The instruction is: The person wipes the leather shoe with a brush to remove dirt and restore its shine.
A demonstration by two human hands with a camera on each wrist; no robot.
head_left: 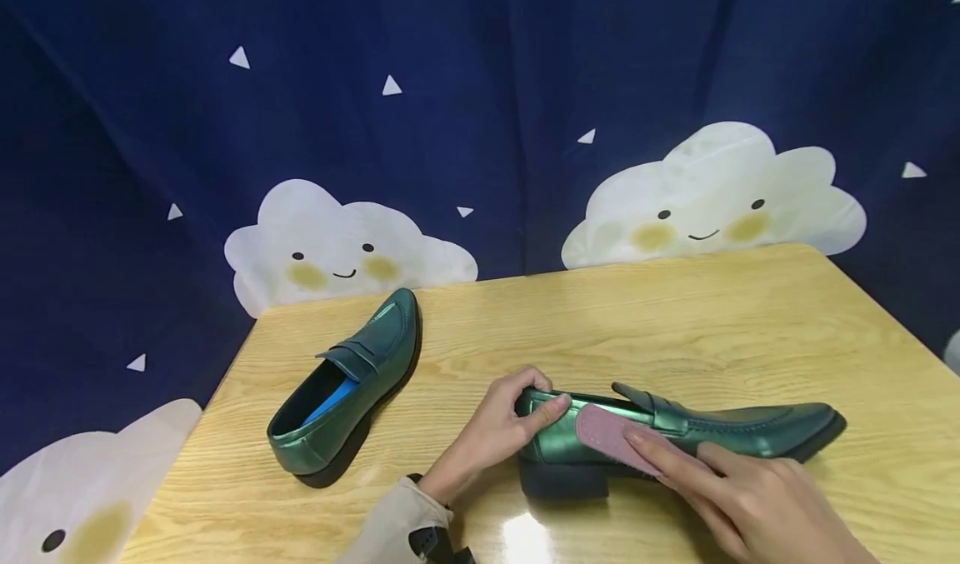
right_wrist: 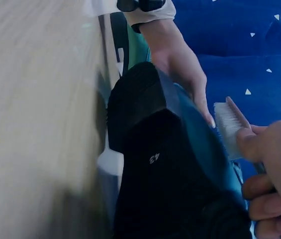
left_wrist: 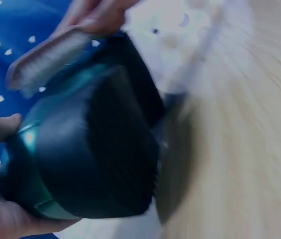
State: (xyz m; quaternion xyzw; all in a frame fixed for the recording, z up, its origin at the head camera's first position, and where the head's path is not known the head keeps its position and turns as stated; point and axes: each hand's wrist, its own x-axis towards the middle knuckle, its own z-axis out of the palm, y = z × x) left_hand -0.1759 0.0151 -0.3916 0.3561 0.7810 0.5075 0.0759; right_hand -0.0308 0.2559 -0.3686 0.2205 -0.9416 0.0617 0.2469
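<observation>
two shoes (head_left: 367,374) (head_left: 670,418), one brush (head_left: 611,436), one table (head_left: 480,331)

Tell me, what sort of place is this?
Probably an indoor room, though whether home or studio I can't tell: a wooden table stands before a dark blue cloth printed with smiling clouds.

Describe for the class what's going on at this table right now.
A person has a green shoe in hand: the left hand grips its heel end, while the right hand holds a brush along its side, bristles facing the shoe. Whether they touch it is hard to tell. The other shoe sits untouched on the table, to the person's left.
</observation>
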